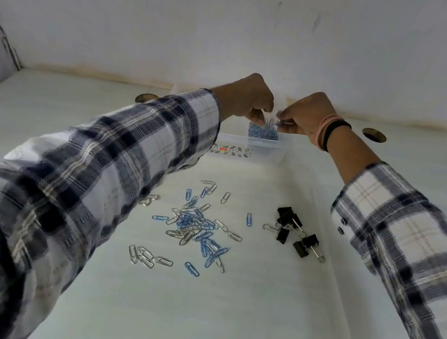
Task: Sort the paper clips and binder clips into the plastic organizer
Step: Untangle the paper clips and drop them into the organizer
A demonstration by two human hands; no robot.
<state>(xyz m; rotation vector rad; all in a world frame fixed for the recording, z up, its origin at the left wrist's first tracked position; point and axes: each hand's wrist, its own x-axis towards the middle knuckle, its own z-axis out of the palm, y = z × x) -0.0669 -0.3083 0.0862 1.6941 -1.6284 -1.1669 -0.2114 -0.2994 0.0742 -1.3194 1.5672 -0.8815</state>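
Both hands (274, 112) pinching clips over organizer (262, 143); white table (220, 318), stained wall (242, 23).

organizer (265, 146): clear glossy plastic | paper clips (197, 229): shiny bare and blue-coated wire | binder clips (292, 230): matt black, wire handles | sleeves (117, 156): woven plaid cloth

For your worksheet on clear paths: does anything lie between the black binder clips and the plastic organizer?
Nothing visible does. Bare table separates the binder clips from the organizer; the paper clip pile lies off to their left.
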